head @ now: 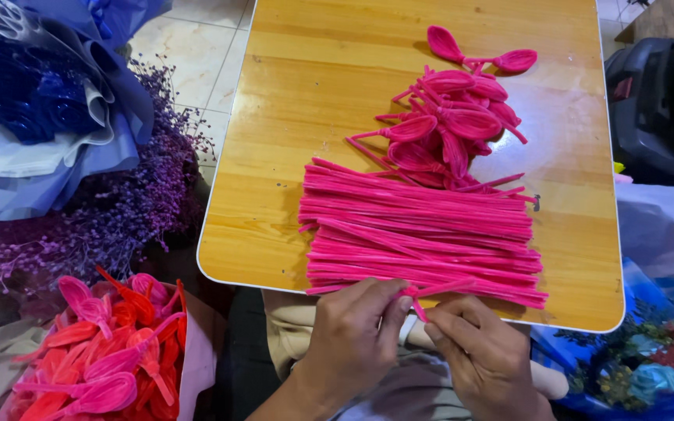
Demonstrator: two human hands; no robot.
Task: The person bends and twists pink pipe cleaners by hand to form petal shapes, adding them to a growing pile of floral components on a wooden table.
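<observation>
Pink pipe cleaner, one piece, is being pinched at lower centre of the frame between the left hand and the right hand, fingertips closing tightly on it. Just above, a stack of straight pink stems is lying on the wooden table. Farther up, looped pink petals are resting in a pile.

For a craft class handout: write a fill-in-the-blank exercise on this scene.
1. Both hands, left hand and right hand, pinch one ____ pipe cleaner.
2. The straight pipe cleaners lie on a ____ table.
3. The finished petals lie ____ from the person than the straight pile.
4. The dried sprigs on the floor are ____.

Missing words: pink; wooden; farther; purple
</observation>
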